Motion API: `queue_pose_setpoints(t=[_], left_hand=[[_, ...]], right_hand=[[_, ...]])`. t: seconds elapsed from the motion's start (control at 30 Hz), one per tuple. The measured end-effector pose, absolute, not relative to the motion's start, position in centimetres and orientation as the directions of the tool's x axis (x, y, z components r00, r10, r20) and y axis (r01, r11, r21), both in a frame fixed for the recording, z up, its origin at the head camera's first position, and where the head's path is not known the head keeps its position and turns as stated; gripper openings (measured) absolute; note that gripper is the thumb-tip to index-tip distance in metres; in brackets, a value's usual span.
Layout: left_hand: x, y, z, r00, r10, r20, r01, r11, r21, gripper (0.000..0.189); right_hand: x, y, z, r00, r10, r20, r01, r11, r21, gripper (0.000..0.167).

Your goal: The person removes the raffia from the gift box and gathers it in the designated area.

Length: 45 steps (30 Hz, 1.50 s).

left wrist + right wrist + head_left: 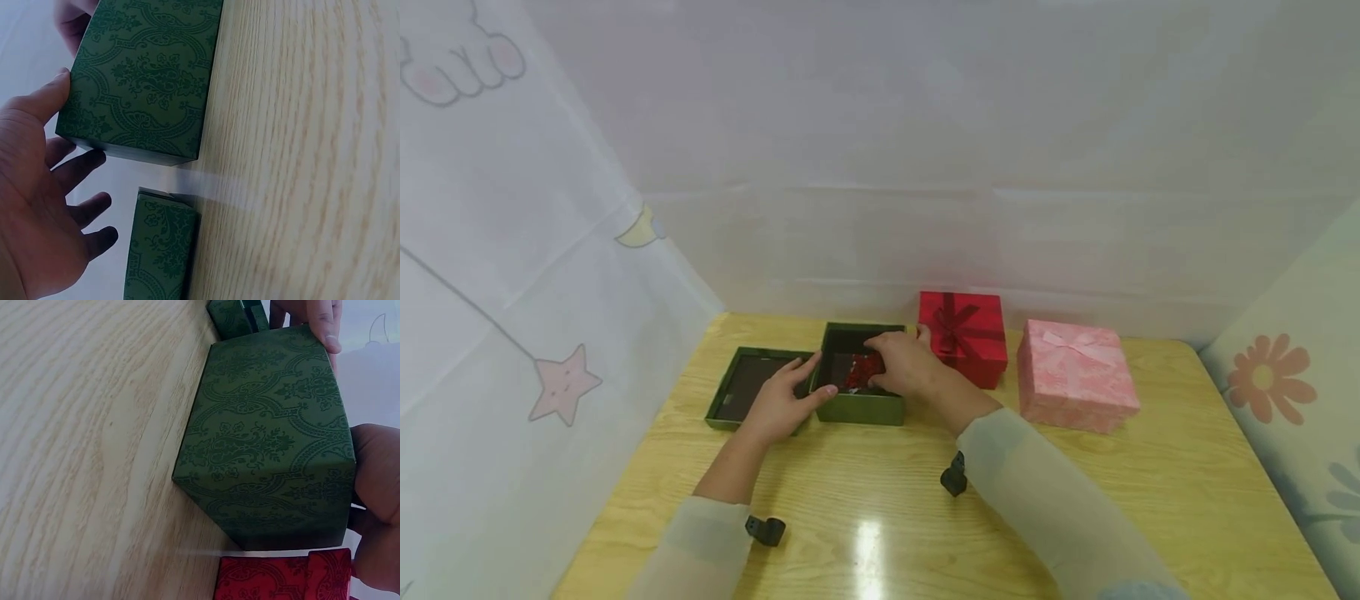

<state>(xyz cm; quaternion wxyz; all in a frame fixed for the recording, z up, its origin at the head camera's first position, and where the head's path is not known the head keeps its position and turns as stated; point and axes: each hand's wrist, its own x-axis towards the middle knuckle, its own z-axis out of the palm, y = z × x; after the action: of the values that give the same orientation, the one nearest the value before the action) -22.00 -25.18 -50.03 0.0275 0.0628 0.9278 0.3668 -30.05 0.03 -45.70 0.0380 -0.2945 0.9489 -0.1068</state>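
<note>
An uncovered green patterned box (861, 410) stands on the table, with a red shiny item (859, 373) showing white flecks inside it. My right hand (912, 364) reaches over the box's right side and its fingers and thumb curl around the red item, which the hand partly hides. At the near left corner of the box my left hand (781, 403) rests its thumb on the rim, its other fingers spread along the side. Under that hand, to the left, lies the green lid (752, 385), dark inside face up.
A red gift box (988, 364) with a dark ribbon bow stands just right of the green box. Farther right is a pink gift box (1071, 367) with a pale bow. White printed cloth (880, 167) rises behind the wooden table (865, 483).
</note>
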Motion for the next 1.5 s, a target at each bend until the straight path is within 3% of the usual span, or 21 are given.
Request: queue_pose_setpoints(t=[0.37,0.63,0.9,1.13,1.33,1.5], left_hand=[[-22.0,-25.2,-50.5,-0.992,0.124,-0.013,0.077,0.692,0.718,0.087],[-22.0,-25.1,-50.6,-0.993,0.118,-0.003,0.079,0.683,0.726,0.086],[-21.8,-25.1,-50.7,-0.994,0.112,-0.006,0.072,0.677,0.733,0.086],[-21.7,-25.0,-50.5,-0.994,0.108,-0.008,0.066,0.670,0.739,0.087],[-21.8,-25.1,-50.5,-0.994,0.107,-0.003,0.072,0.686,0.724,0.088],[-21.9,-25.3,-50.7,-0.995,0.102,-0.005,0.066,0.681,0.729,0.088]], right_hand=[[-31.5,-1.2,-45.7,-0.827,-0.548,-0.125,-0.541,0.837,-0.085,0.066],[-31.6,-1.6,-45.5,-0.803,-0.561,-0.203,-0.566,0.824,-0.037,0.044],[-31.2,-2.2,-45.8,-0.804,-0.543,-0.242,-0.568,0.822,0.042,0.035],[-31.3,-2.6,-46.5,-0.835,-0.510,-0.207,-0.525,0.851,0.021,0.023],[-31.6,-2.4,-46.7,-0.828,-0.538,-0.154,-0.540,0.841,-0.032,0.027],[-31.7,-2.1,-46.1,-0.816,-0.562,-0.133,-0.552,0.827,-0.107,0.042]])
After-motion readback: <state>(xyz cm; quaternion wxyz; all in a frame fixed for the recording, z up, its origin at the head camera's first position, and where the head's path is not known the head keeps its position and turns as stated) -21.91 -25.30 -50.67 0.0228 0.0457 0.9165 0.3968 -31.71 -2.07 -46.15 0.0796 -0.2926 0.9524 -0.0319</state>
